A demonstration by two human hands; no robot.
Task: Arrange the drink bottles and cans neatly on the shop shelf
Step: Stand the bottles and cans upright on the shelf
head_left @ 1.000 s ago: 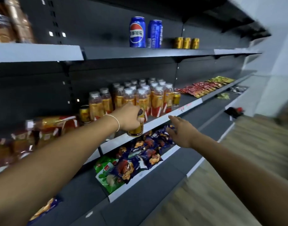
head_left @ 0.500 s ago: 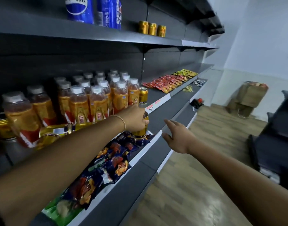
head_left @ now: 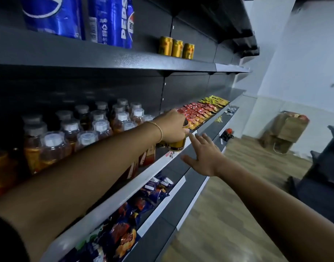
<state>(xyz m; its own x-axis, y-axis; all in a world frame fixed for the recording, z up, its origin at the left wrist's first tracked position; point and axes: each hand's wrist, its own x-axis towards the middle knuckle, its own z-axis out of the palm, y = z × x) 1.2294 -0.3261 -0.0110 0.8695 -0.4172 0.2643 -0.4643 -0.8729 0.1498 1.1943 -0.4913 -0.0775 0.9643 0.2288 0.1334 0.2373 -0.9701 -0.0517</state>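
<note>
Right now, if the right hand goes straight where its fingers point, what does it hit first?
Probably the gold can in the left hand; the right hand points at it. Depth unclear: maybe the left thumb first.

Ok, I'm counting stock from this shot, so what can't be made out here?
Head view:
Gold can: top and label mostly covered by the left hand.
Front bottles: labels mostly hidden behind the left forearm.
Blue cans: tops cut off by the upper edge.
Price tag: writing too small.
</note>
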